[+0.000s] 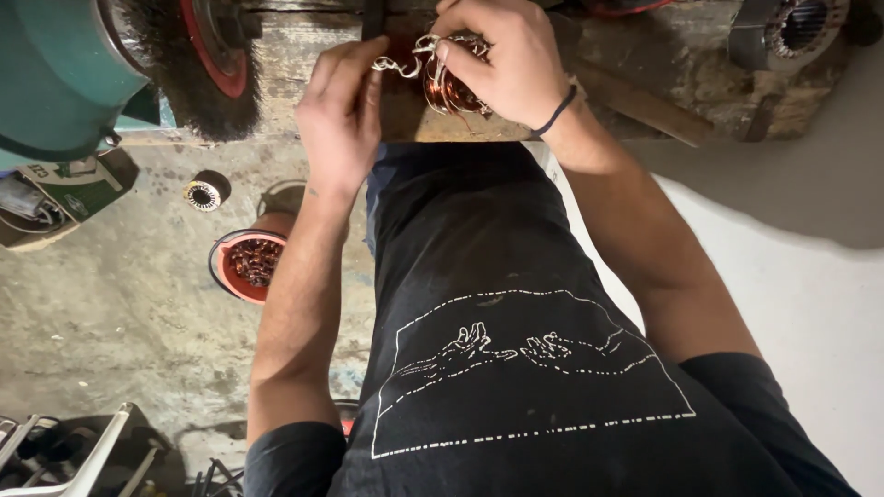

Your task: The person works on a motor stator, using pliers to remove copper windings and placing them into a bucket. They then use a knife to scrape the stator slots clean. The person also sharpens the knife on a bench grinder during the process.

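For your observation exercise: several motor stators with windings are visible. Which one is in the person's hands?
The copper-wound stator on the wooden bench edge, gripped by the right hand; the others lie untouched.

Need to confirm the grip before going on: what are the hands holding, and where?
Both hold a copper motor winding on the bench: the right hand grips its top, the left hand pinches the pale sleeved leads.

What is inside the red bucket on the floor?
The red bucket holds a heap of small dark reddish-brown pieces, perhaps copper scraps; their kind is unclear. The person's left forearm covers the bucket's right edge, so that part and the bottom under the heap are hidden.
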